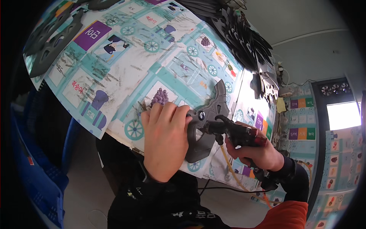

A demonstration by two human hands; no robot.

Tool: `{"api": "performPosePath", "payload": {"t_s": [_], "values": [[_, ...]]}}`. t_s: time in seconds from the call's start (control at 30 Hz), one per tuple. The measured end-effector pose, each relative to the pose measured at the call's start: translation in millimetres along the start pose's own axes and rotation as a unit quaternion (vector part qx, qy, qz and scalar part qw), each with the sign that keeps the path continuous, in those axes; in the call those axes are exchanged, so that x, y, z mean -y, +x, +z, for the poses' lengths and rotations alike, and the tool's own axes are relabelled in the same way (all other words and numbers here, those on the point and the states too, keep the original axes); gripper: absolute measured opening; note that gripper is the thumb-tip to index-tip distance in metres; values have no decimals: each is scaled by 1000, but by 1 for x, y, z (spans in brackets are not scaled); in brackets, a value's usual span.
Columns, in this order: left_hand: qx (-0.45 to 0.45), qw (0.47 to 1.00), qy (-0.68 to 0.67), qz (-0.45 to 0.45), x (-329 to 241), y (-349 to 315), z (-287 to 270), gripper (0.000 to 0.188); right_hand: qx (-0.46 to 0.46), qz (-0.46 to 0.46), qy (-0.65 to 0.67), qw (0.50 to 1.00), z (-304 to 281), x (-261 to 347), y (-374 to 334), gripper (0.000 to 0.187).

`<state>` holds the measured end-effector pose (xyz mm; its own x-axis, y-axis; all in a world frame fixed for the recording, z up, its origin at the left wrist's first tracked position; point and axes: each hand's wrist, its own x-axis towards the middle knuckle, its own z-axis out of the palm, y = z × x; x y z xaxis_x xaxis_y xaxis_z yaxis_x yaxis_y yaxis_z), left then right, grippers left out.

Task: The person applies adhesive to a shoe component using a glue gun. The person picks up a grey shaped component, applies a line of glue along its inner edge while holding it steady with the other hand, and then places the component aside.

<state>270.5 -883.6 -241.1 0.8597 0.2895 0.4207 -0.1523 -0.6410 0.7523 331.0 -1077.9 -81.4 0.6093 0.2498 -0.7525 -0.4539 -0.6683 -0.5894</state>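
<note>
A dark grey, flat moulded piece with cut-out openings lies on the printed table sheet, its narrow end pointing away from me. My left hand is closed on its left edge, thumb and fingertips against it; the fingertips are partly hidden. In my right hand is a black pistol-shaped hand tool with a reddish rear part. Its front end meets the middle of the piece in the picture, beside a round dark fitting; whether they touch I cannot tell. A yellowish hose runs down near the tool.
Many similar dark grey pieces are heaped along the table's far right side. More pieces lie at the far left. The table sheet is streaked with black marks. Blue plastic crates stand below on the left. A black cable hangs nearby.
</note>
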Motion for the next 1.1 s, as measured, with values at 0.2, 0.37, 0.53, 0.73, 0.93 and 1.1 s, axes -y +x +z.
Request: {"api": "performPosePath", "payload": {"t_s": [0.2, 0.37, 0.53, 0.73, 0.93, 1.1], "values": [[6, 1000, 0, -4, -1, 0, -1, 18, -9, 0, -23, 1000, 2, 0, 2, 22], [6, 1000, -6, -6, 0, 0, 0, 19, 15, -9, -24, 1000, 3, 2, 3, 22], [7, 1000, -9, -6, 1, 0, 0, 19, 17, -11, -39, 999, 4, 2, 3, 23], [6, 1000, -1, -3, 0, 0, 0, 19, -6, -11, 3, 1000, 6, -2, 2, 21], [7, 1000, -2, 0, 1, -1, 0, 18, 5, 1, -6, 1000, 5, -4, 0, 22], [4, 1000, -1, 5, 1, -1, 0, 18, 4, -14, -37, 999, 7, -5, -1, 22]]}}
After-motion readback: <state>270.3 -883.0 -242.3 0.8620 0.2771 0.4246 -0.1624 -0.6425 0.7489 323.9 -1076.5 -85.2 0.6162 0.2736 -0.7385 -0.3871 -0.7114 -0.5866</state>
